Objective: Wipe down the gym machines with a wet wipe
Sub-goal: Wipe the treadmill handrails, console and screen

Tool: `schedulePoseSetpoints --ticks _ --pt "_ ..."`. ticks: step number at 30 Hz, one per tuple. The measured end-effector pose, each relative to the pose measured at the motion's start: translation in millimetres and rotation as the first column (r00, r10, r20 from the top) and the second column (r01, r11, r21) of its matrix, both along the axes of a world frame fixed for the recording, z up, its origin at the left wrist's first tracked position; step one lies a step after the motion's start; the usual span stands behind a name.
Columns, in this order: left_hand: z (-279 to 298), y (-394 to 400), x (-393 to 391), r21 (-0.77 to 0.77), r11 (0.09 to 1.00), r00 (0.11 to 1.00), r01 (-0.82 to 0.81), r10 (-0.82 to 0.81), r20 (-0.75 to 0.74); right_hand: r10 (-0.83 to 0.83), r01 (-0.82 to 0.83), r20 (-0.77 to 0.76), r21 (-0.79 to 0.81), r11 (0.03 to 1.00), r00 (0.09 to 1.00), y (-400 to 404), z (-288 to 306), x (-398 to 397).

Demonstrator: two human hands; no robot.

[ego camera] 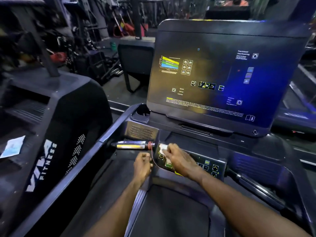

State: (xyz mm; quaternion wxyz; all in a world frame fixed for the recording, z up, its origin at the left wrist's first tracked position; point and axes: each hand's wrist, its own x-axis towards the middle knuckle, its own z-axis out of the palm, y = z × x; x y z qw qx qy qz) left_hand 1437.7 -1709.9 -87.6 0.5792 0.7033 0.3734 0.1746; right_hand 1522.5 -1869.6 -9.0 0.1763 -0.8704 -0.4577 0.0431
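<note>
Wiping the treadmill's button panel [207, 165]: the right hand [181, 161] presses a white wet wipe [162, 148] onto the panel's left end, the left hand [142, 165] pinches the red safety cord [152, 155] aside; next, probably a sweep rightward across the remaining buttons.

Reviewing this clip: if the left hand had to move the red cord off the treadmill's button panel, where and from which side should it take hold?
Probably the slack stretch of the red cord hanging between the silver handle sensor and the control panel, pinched from the left. The left hand is already beside it, while the right hand with the wet wipe covers the panel side. The coils wound round the sensor's end look too tight to grip.
</note>
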Motion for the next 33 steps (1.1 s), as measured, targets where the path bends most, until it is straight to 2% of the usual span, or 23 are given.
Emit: schedulePoseSetpoints --ticks 2,4,7,11,14,16,19,20,22,24,27,29,31,33 --pt "4.4 -7.7 0.3 -0.076 0.997 1.0 -0.014 0.015 0.01 -0.028 0.029 -0.043 0.013 1.0 0.999 7.9 -2.3 -6.5" --pt "6.6 -12.4 1.4 -0.095 0.995 0.999 -0.025 0.027 0.018 0.023 -0.026 -0.1 -0.033 0.999 0.995 13.9 -12.9 -24.6" --pt "10.7 -13.2 3.2 -0.127 0.991 0.999 -0.051 0.051 -0.005 0.108 -0.112 -0.071 -0.057 0.992 0.992 5.5 -18.3 -31.2" --pt "17.1 -15.9 4.3 -0.126 0.991 0.999 -0.044 0.04 -0.037 0.008 -0.007 -0.022 0.003 1.0 1.0 -2.7 -12.3 -3.6" --pt "18.3 -16.5 5.6 -0.097 0.994 0.996 -0.047 0.039 -0.078 0.069 -0.064 0.094 -0.064 0.996 0.993 14.0 -11.9 -13.4" --pt "20.4 -18.2 6.6 -0.039 0.998 0.992 -0.043 0.038 -0.12 0.176 -0.164 0.103 -0.109 0.98 0.979 16.4 -12.2 -28.9" --pt "30.6 -22.3 5.3 0.077 0.997 0.985 -0.029 0.042 -0.167 0.21 -0.189 0.147 -0.147 0.971 0.967 0.7 -12.2 -21.4" --pt "32.3 -23.2 5.7 0.12 0.993 0.985 -0.017 0.037 -0.168 0.195 -0.173 0.157 -0.144 0.974 0.968 -6.0 -8.9 -12.9" --pt "34.4 -25.9 5.6 0.219 0.976 0.986 0.016 0.021 -0.164 0.029 -0.014 0.164 -0.093 0.996 0.986 -15.0 -6.8 6.7" --pt "33.7 -30.4 7.9 0.321 0.947 0.987 0.012 0.041 -0.157 -0.014 0.037 0.261 -0.082 0.996 0.965 -15.9 -3.3 2.6" --pt "37.3 -37.4 9.4 0.435 0.9 0.991 -0.012 0.067 -0.112 0.158 -0.134 0.162 -0.148 0.98 0.974 -11.2 -6.0 -24.2" --pt "42.6 -40.2 8.4 0.496 0.868 0.994 0.021 0.034 -0.101 0.193 -0.169 0.136 -0.173 0.97 0.972 -16.9 -6.3 -23.2" --pt "45.9 -40.3 7.0 0.538 0.842 0.997 0.041 0.003 -0.082 0.087 -0.058 0.232 -0.13 0.99 0.969 -24.3 -2.2 -5.4" --pt "47.0 -41.4 4.3 0.585 0.807 0.996 0.084 -0.044 -0.083 -0.02 0.061 0.259 -0.151 0.987 0.966 -28.8 -3.5 -2.1"
